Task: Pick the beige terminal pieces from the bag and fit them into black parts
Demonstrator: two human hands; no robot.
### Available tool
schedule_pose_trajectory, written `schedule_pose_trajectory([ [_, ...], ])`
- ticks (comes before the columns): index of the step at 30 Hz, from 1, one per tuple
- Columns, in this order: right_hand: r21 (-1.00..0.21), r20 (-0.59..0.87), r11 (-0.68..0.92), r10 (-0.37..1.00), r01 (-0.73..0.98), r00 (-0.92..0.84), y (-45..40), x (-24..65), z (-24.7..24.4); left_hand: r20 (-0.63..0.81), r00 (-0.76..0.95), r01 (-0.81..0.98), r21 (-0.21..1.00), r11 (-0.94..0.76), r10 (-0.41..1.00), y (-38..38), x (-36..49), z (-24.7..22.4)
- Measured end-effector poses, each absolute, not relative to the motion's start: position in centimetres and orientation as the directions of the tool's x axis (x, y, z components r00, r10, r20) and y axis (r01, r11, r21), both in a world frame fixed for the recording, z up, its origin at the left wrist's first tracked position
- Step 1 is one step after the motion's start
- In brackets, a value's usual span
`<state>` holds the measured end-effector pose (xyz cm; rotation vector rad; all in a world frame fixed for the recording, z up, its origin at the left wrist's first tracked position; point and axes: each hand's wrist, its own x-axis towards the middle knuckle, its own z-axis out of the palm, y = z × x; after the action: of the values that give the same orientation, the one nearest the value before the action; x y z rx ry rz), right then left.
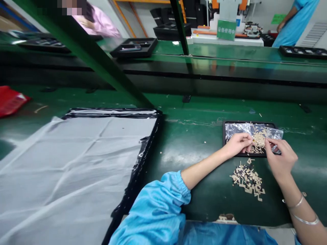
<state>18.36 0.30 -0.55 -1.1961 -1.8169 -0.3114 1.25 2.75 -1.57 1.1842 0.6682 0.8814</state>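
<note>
My left hand [238, 143] is over the left part of a small black tray [224, 131], its thumb and fingers pinched together. From the right, my right hand [282, 156] reaches to the tray's other side, also in a pinch. Whatever is between the fingertips of either hand is too small to make out. Clear plastic bags [236, 128] lie in the tray, with many small beige pieces [259, 137] heaped between my hands. Closer to me, a loose pile of small beige and dark pieces [249, 180] lies on the green tabletop [204, 197].
To the left lies a large black tray [150, 143] covered by a wrinkled whitish sheet [84, 163]. A green metal post [102, 64] slants across the view. Behind, a raised shelf [212, 51] bears black trays [135, 47]. Two other people are beyond it. A red bag [11, 101] sits far left.
</note>
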Motion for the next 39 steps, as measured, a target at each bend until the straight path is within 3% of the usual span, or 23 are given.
schedule_pose_trajectory([
  [4, -0.283, 0.736, 0.500, 0.660, 0.818, -0.148, 0.6, 18.7, -0.4, 0.024, 0.612, -0.352, 0.903, 0.246, 0.790, 3.1, 1.2, -1.8],
  [9, -0.339, 0.719, 0.654, 0.644, 0.676, -0.262, 0.3, 18.2, -0.1, -0.018, 0.719, -0.313, 0.884, 0.347, 0.695, 3.2, 0.9, -1.8],
  [16, -0.270, 0.740, 0.733, 0.573, 0.624, -0.352, -0.1, 17.7, 0.5, -0.036, 0.749, -0.261, 0.901, 0.345, 0.662, 3.1, 0.7, -1.7],
  [39, -0.268, 0.727, 0.771, 0.555, 0.577, -0.404, -0.2, 17.9, 0.2, -0.068, 0.769, -0.225, 0.902, 0.368, 0.636, 3.1, 0.8, -1.4],
])
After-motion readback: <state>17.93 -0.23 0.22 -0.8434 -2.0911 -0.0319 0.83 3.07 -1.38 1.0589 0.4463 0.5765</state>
